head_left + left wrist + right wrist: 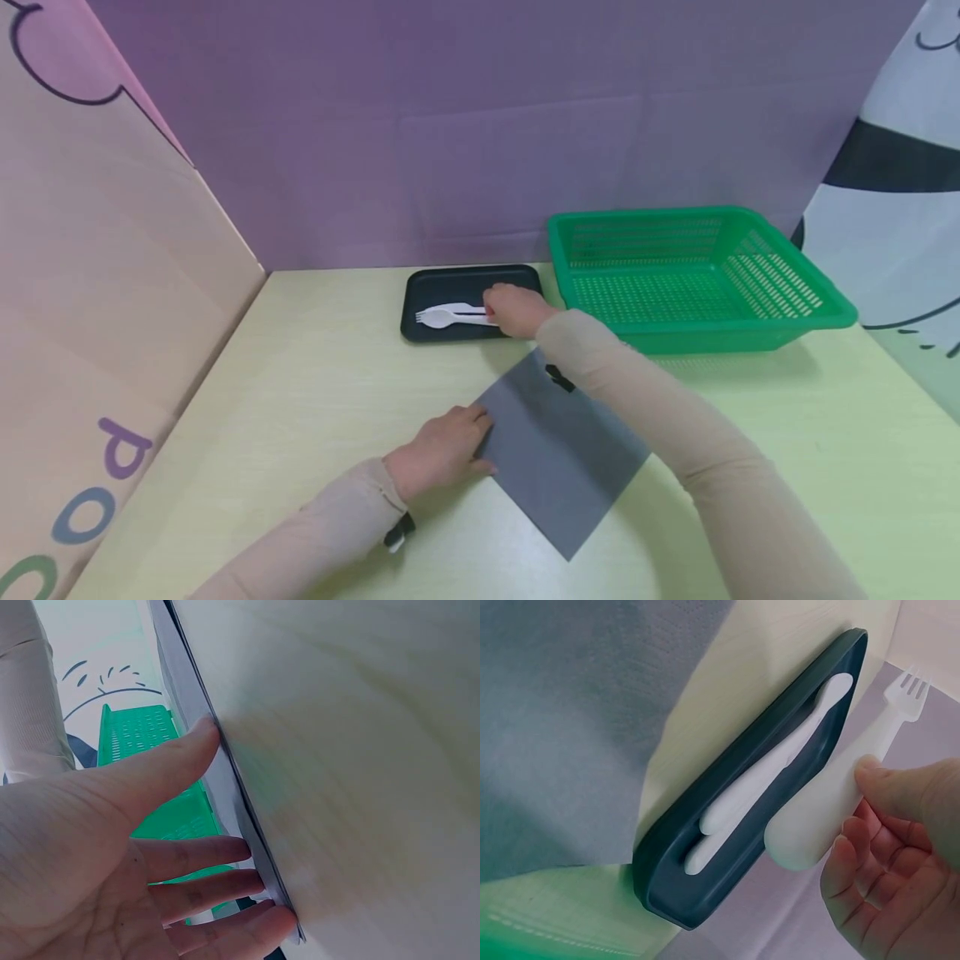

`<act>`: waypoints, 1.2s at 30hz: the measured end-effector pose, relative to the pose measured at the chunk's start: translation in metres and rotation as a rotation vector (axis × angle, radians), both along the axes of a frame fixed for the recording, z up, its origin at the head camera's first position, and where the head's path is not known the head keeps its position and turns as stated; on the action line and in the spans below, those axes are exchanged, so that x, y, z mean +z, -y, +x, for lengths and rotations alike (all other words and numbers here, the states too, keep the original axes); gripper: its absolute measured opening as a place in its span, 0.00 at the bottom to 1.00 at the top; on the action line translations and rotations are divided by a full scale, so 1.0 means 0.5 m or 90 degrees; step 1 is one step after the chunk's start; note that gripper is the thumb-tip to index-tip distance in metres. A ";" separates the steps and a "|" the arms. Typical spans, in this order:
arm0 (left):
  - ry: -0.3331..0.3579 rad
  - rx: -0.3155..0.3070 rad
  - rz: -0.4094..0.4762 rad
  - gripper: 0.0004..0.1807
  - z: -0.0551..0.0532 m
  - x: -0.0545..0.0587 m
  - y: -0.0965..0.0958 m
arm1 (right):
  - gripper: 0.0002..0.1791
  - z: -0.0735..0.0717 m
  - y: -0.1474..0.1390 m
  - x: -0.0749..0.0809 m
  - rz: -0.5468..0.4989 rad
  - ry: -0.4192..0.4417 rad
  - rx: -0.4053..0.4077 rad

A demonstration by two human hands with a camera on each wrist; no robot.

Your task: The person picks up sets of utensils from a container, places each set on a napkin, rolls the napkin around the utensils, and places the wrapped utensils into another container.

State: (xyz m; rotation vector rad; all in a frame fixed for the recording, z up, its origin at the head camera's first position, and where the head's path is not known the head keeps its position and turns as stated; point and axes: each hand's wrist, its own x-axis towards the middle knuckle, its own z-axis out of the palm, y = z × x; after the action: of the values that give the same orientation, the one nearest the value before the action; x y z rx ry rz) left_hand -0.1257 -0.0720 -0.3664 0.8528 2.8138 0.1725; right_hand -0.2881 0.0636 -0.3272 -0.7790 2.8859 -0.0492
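In the right wrist view my right hand (900,847) pinches a white plastic fork (832,795) between thumb and fingers, tines pointing away. Under it a black tray (664,896) holds a white spoon (441,318) and a second slim white utensil, side by side. From above, the right hand is over the tray's right part. My left hand (441,450) rests at the left edge of a grey paper napkin (566,467), which lies turned like a diamond on the table. Its thumb and fingertips (259,881) touch the napkin's edge, fingers fairly straight.
A green slotted basket (697,325) stands at the back right, beside the tray. Behind both hangs a purple cloth backdrop (450,167). A printed panel (112,292) borders the table on the left. The right forearm passes over the napkin's upper right side.
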 end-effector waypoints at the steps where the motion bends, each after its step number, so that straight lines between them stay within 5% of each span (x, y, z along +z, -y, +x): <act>1: 0.001 0.000 0.000 0.33 0.000 0.000 0.000 | 0.07 0.001 0.000 0.001 0.001 -0.001 0.000; 36: -0.013 0.000 0.000 0.33 -0.003 -0.006 -0.001 | 0.07 0.038 -0.019 0.023 -0.002 0.010 -0.027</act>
State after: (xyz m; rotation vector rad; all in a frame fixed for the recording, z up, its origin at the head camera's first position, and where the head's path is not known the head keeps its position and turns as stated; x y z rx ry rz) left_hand -0.1274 -0.0715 -0.3695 0.8601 2.8332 0.1643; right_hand -0.2692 0.0729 -0.3159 -0.7150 2.8878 -0.0638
